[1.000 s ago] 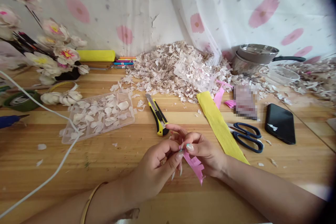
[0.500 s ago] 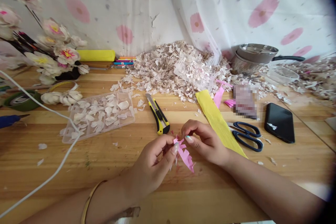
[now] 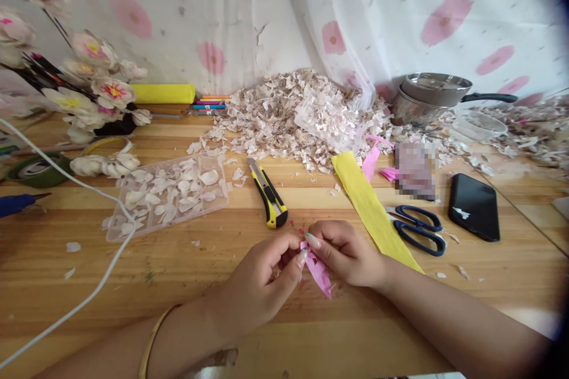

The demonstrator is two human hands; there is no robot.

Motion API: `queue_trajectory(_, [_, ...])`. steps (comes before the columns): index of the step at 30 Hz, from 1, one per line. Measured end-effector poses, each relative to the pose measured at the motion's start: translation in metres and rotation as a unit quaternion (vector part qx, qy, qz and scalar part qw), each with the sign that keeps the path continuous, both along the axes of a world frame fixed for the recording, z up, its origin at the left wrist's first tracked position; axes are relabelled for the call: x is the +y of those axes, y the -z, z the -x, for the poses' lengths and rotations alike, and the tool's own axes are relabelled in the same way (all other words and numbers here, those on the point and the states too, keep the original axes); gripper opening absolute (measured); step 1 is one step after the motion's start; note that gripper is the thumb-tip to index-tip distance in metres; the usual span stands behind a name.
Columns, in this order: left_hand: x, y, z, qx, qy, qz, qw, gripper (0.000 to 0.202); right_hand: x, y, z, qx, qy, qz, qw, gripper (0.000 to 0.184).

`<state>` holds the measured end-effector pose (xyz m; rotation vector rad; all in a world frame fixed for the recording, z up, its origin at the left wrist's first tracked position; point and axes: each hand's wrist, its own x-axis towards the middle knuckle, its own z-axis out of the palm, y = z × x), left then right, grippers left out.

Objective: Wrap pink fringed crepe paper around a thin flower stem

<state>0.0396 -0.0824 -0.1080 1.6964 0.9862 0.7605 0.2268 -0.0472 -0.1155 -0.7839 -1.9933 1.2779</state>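
A small strip of pink crepe paper [image 3: 320, 275] with a cut, ragged edge hangs between my hands, low over the wooden table. My left hand [image 3: 271, 272] pinches its upper end between thumb and fingers. Thumb and forefinger of my right hand [image 3: 347, 251] close on the same end from the other side; the fingertips hide the exact grip. Just beyond my hands lies a yellow and black utility knife [image 3: 269, 195], its blade pointing away. A yellow crepe paper strip [image 3: 371, 207] runs back from beside my right forearm.
Dark blue scissors [image 3: 420, 230] and a black phone [image 3: 474, 207] lie to the right. On the left are a compartment tray of pale petals [image 3: 220, 201], a white cord [image 3: 106, 272] and a green tape roll [image 3: 39, 170]. A petal heap [image 3: 271, 115] and metal pots [image 3: 427, 100] stand behind.
My hands have come closer together and slightly lower. My right fingertips now press against the paper's upper end, and the pink strip has shifted a little right and down.
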Motion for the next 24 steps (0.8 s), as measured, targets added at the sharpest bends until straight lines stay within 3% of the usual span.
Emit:
queue_trajectory(8, [-0.0004,0.0003,0.002,0.012,0.004,-0.018,1.0,0.02,-0.0032,0.0,0.0059,0.032,0.014,0.167,0.985,0.047])
queue_trajectory(12, [-0.0009,0.0036,0.0028,0.005,-0.02,-0.007,1.0,0.02,-0.0019,0.0004,0.0076,0.07,0.01,0.179,0.981,0.042])
queue_trajectory(19, [0.0007,0.0038,0.0018,0.0,-0.022,-0.018,1.0,0.019,-0.0026,0.0042,0.0084,0.131,0.0,0.265,0.955,0.038])
queue_trajectory(24, [0.0003,0.0038,0.0022,-0.007,-0.02,-0.009,1.0,0.019,-0.0036,0.0049,0.0088,0.132,0.006,0.245,0.96,0.036])
